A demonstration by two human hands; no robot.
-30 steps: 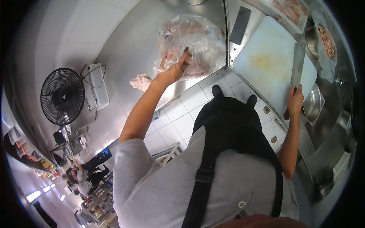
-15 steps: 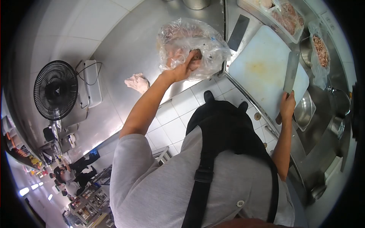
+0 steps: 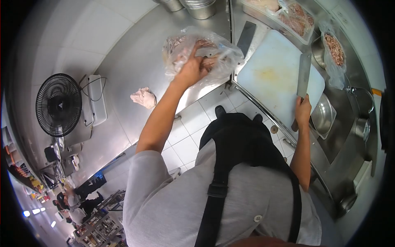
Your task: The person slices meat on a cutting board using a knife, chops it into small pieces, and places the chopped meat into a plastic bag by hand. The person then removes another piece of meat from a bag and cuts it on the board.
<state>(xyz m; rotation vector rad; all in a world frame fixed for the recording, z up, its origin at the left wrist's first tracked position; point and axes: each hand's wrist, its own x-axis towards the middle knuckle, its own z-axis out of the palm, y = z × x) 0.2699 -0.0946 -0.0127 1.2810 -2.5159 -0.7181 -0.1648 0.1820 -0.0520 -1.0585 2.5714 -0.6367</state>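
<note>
My left hand point(image 3: 190, 73) is closed on the edge of a clear plastic bag point(image 3: 224, 53) on the steel counter. Reddish meat point(image 3: 210, 62) shows at the bag's opening beside my fingertips; some fingers are hidden by film. My right hand point(image 3: 303, 108) grips a broad-bladed knife point(image 3: 304, 76), its blade pointing away from me over the right part of the white cutting board point(image 3: 273, 74). A pale piece of raw meat point(image 3: 143, 97) lies alone on the counter, left of my left forearm.
A dark flat block point(image 3: 246, 39) lies beside the board. Beyond are a tub of bagged meat point(image 3: 294, 20) and a bag of chopped pieces point(image 3: 334, 49). A steel pan point(image 3: 323, 115) stands right, metal containers point(image 3: 199, 8) at the back, a black fan point(image 3: 59, 105) left. People point(image 3: 74, 201) stand far off.
My left hand has shifted across the bag, and the opening shows more meat. The knife stays in my right hand. The view has shifted, bringing more containers into sight at the back.
</note>
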